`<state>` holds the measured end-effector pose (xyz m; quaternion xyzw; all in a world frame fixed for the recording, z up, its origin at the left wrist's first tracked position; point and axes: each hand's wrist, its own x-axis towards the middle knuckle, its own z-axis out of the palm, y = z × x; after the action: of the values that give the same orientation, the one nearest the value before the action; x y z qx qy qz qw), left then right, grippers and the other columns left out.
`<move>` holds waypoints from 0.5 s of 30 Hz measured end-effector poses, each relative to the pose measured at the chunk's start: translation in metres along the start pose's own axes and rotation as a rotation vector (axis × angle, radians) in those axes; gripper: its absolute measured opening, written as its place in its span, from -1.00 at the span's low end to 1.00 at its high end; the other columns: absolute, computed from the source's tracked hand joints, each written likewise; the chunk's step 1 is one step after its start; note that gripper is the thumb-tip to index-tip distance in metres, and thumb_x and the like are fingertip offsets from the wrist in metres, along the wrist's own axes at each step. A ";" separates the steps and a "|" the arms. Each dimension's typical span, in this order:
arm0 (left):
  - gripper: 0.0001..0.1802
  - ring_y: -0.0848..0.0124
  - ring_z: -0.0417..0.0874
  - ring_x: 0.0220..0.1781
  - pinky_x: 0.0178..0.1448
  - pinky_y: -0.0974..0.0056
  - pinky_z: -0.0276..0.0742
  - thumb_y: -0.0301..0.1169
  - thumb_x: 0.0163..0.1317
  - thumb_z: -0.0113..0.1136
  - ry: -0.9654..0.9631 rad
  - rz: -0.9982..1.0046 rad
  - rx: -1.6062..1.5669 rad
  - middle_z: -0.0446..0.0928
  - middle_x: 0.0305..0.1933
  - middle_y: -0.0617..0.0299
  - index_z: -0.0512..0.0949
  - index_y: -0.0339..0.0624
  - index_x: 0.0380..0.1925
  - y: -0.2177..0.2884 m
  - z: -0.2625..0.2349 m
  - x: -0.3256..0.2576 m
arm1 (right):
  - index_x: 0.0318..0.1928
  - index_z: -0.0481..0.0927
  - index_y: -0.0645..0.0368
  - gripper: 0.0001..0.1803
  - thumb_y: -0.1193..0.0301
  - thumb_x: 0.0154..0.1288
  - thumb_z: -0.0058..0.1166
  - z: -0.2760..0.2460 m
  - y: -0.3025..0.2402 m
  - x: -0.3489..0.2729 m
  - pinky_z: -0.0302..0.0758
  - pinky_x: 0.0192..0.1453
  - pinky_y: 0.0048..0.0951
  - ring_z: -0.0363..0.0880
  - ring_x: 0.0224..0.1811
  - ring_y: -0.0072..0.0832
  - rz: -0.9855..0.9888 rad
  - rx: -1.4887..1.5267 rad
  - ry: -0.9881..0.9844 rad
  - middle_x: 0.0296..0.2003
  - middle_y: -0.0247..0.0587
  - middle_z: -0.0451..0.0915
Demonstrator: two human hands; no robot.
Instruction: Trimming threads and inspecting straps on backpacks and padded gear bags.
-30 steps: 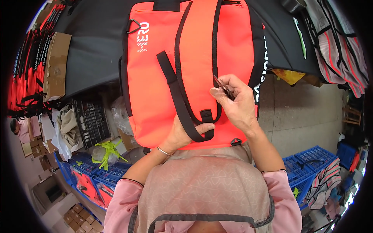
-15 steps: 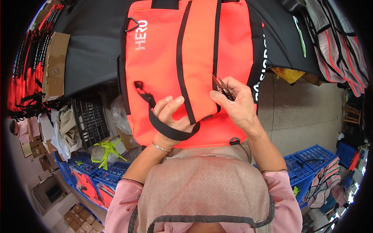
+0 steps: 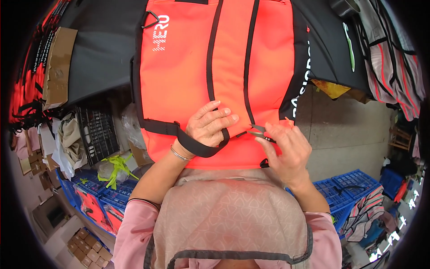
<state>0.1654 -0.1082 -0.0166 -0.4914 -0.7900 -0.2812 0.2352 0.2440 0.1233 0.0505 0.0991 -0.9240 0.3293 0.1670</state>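
An orange-red bag with black trim lies before me, its wide orange shoulder strap running down the middle. My left hand rests on the strap's lower end, fingers stretched across it, thumb hidden. Black webbing passes around the heel of this hand and reaches the bag's left edge. My right hand grips small thread snips, their blades slightly apart and pointing left, close to the strap's lower right edge. A black ring fitting sits by the bag's lower right corner, beside my right hand.
The bag lies on a black-covered table. A cardboard box stands at left, a green-and-white brush at right. Striped fabric pieces hang at the far right. Blue crates stand on the floor on both sides.
The snips have moved down and right from the strap's edge, turning to point left. My left hand has shifted onto the strap's face, and the webbing's loose end now lies toward the bag's left edge.
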 end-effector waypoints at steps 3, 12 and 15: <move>-0.89 0.32 0.63 0.11 0.35 0.00 0.55 -0.63 -0.07 0.22 -0.024 -0.015 -0.012 0.67 0.00 0.29 0.59 -0.17 -0.52 0.002 -0.002 0.004 | -0.11 0.70 0.15 -0.61 0.35 0.01 0.47 0.004 0.000 -0.003 0.47 -0.34 -0.46 0.54 -0.44 -0.41 -0.064 -0.149 0.003 -0.33 -0.31 0.65; -0.87 0.35 0.63 0.08 0.33 0.00 0.57 -0.63 -0.09 0.22 -0.031 -0.047 -0.001 0.66 -0.02 0.30 0.61 -0.17 -0.50 0.002 -0.001 0.004 | -0.11 0.71 0.15 -0.60 0.34 -0.01 0.45 0.006 0.002 -0.001 0.37 -0.42 -0.46 0.45 -0.50 -0.46 -0.140 -0.219 0.017 -0.36 -0.37 0.61; -0.84 0.37 0.63 0.06 0.33 0.01 0.56 -0.63 -0.09 0.23 -0.020 -0.050 0.010 0.65 -0.04 0.32 0.64 -0.18 -0.46 0.002 0.000 0.005 | -0.11 0.71 0.14 -0.60 0.33 -0.01 0.45 0.006 0.002 -0.002 0.36 -0.43 -0.46 0.44 -0.50 -0.47 -0.134 -0.225 0.009 -0.36 -0.37 0.61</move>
<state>0.1654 -0.1041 -0.0123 -0.4729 -0.8058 -0.2784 0.2224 0.2435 0.1211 0.0443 0.1397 -0.9457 0.2122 0.2027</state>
